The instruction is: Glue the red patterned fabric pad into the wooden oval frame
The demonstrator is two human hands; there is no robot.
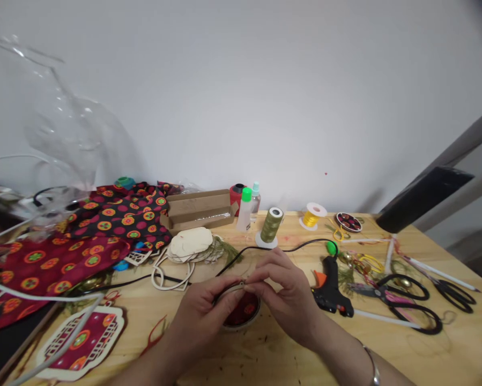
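Round dark-red fabric ornament, left of black plastic glue gun, is pinched by my left hand and right hand, likely for steadiness.

On your pale wooden tabletop, a black glue gun with an orange trigger lies near black-handled scissors. Farther back, you see an olive-green thread spool near a green-capped translucent bottle.

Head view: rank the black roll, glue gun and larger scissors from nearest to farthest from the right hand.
From the right hand:
1. Glue gun, just right
2. Larger scissors, farther right
3. Black roll, far right, back
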